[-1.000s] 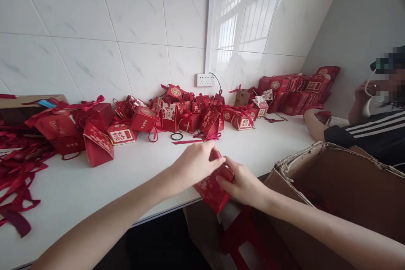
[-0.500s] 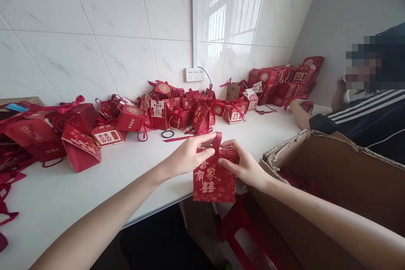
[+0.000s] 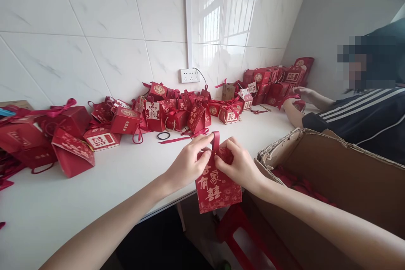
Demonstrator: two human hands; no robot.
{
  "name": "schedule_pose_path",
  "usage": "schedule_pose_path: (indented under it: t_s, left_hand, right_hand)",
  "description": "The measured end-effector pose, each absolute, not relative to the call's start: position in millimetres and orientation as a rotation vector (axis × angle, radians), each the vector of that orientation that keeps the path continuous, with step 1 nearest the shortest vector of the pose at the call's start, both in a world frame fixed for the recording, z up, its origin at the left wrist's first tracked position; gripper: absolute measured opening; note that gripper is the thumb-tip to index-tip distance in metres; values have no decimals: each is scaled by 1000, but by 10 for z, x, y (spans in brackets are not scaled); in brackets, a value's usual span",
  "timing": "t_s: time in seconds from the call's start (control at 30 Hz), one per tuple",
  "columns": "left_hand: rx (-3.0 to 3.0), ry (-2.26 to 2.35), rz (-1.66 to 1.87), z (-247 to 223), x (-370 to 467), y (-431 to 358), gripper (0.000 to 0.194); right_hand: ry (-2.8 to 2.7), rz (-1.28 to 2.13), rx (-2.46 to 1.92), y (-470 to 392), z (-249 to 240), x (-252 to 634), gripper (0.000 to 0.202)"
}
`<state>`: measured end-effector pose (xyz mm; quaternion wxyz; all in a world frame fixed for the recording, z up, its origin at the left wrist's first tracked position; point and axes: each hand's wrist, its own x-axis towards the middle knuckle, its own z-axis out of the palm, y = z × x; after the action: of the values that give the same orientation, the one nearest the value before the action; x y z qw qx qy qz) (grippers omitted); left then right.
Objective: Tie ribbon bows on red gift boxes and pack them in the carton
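A red gift box [image 3: 218, 192] printed with pale characters hangs between my hands, just off the table's front edge. A red ribbon loop [image 3: 216, 137] stands up from its top. My left hand [image 3: 193, 158] is closed with thumb and fingers at the left of the loop, gripping the box's upper edge and ribbon. My right hand [image 3: 238, 162] pinches the top right of the box beside the loop's base. The fingertips partly cover the box's top, so the exact hold on the ribbon is hidden.
Several red gift boxes [image 3: 123, 119] line the white table [image 3: 133, 177] along the wall. A black ring [image 3: 163, 136] lies near them. An open cardboard box [image 3: 348, 164] with red items stands at right, a red stool [image 3: 240, 232] below. Another person [image 3: 357, 109] sits at far right.
The gift box has tilted and moved slightly down and right in view. My right hand's fingers have curled in closer to the loop. The other person's hands have come together over red material.
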<state>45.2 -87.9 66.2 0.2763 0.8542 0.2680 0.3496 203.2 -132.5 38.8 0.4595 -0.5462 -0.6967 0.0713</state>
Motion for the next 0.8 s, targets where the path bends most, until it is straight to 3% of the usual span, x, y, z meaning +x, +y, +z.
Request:
schedule_pose_path:
  t_s: [0.23, 0.5, 0.8]
  left_hand:
    - [2359, 672, 993, 623, 469, -895, 45]
    - [2416, 656, 1011, 622, 470, -884, 46]
    - [2333, 638, 996, 638, 450, -891, 44]
  right_hand:
    - [-1824, -18, -1340, -1326, 412, 2076, 13]
    - [-2139, -785, -1281, -1362, 522, 2131, 17]
    - [-2377, -698, -1198, -1347, 648, 2252, 23]
